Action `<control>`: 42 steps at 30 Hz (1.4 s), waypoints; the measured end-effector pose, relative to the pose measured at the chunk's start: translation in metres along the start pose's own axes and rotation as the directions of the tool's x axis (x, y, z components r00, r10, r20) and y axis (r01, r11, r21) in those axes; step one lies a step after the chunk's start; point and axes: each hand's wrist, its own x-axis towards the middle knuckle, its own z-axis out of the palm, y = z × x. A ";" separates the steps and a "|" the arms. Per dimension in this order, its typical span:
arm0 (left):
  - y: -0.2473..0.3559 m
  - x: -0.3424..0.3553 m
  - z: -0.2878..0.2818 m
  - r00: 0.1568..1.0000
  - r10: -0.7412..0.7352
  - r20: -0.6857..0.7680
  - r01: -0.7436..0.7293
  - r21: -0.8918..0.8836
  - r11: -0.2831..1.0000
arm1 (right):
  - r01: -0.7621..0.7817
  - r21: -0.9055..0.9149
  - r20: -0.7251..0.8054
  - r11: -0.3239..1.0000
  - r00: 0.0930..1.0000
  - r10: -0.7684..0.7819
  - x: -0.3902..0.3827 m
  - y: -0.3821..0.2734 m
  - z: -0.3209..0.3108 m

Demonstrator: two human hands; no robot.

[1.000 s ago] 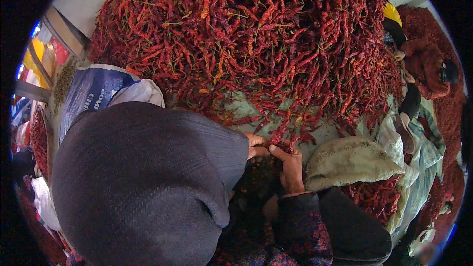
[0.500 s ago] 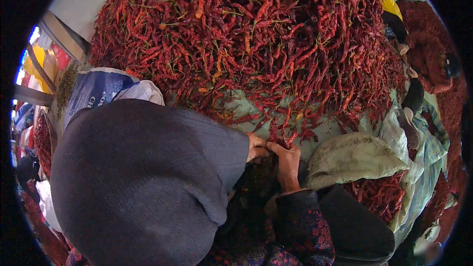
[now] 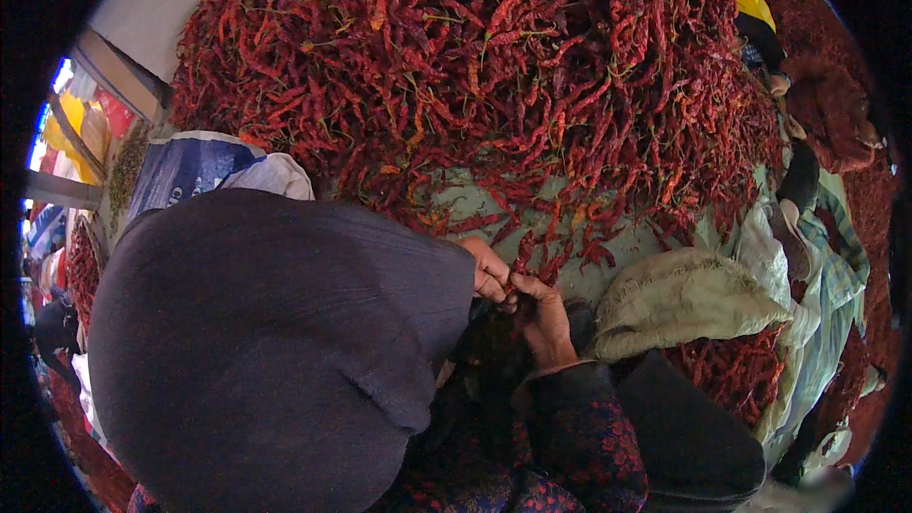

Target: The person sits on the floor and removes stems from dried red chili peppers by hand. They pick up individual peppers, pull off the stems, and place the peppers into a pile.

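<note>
Both hands meet just in front of a heap of dried red chili peppers (image 3: 456, 66). My left hand (image 3: 484, 271) is closed, with its fingers curled on a chili pepper; its wrist and arm are hidden behind a large dark grey cloth (image 3: 266, 342). Touching its fingertips, my right hand (image 3: 546, 323) pinches dried chili peppers (image 3: 524, 256) between thumb and fingers. The pepper ends stick up past the fingers. A dark sleeve (image 3: 589, 427) with a red floral pattern covers my right forearm. What lies below the hands is dark and hard to make out.
To the right, a pale woven sack (image 3: 689, 299) folds over more red chili peppers (image 3: 736, 375), beside a black rounded item (image 3: 689, 432). A blue and white bag (image 3: 195, 171) stands at the left. Loose chilies lie on the pale green sheet (image 3: 465, 199). A person (image 3: 760, 33) is partly visible at the far right.
My left hand has risen slightly and turned, showing more of its back. My right hand has shifted a little left and down, still pinching the chili peppers.
</note>
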 end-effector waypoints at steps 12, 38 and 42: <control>-0.001 0.001 0.005 0.999 0.037 -0.031 -0.032 0.143 0.989 | 0.514 -0.850 0.271 0.117 0.617 -0.739 0.003 0.008 0.005; -0.052 0.031 0.063 0.903 0.430 -0.006 -0.422 0.186 0.887 | 0.259 -0.860 -0.083 0.440 0.780 -0.621 0.108 -0.052 -0.048; -0.047 0.025 0.064 0.933 0.356 0.055 -0.359 0.187 0.914 | -0.018 -0.984 -0.128 0.175 0.755 -0.642 0.110 -0.052 -0.025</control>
